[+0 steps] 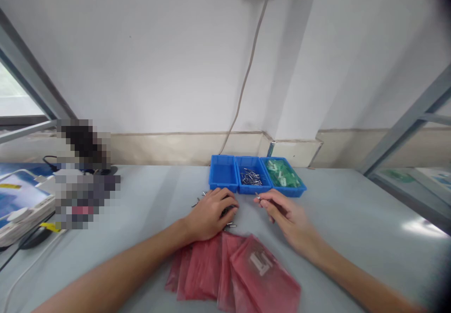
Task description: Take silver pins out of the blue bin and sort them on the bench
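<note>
My left hand (213,213) lies on the table with its fingers curled over a pile of small metal pins (230,225). Some pins poke out past the knuckles and below the thumb, while the palm hides the others. To the right, my right hand (285,214) is raised a little, pinching one short metal pin (258,197) between thumb and fingertips. Just beyond it stands a blue bin holding more loose metal pins (251,177). Several red plastic bags (264,275) overlap in front of me, partly under my left wrist; white pieces show through the top one.
An empty-looking blue bin (223,171) stands left of the pin bin. On its right, another blue bin (299,192) holds green bags (282,174) with white pieces. A power strip (28,216) and cables lie at the far left. The wall (183,148) closes off the back.
</note>
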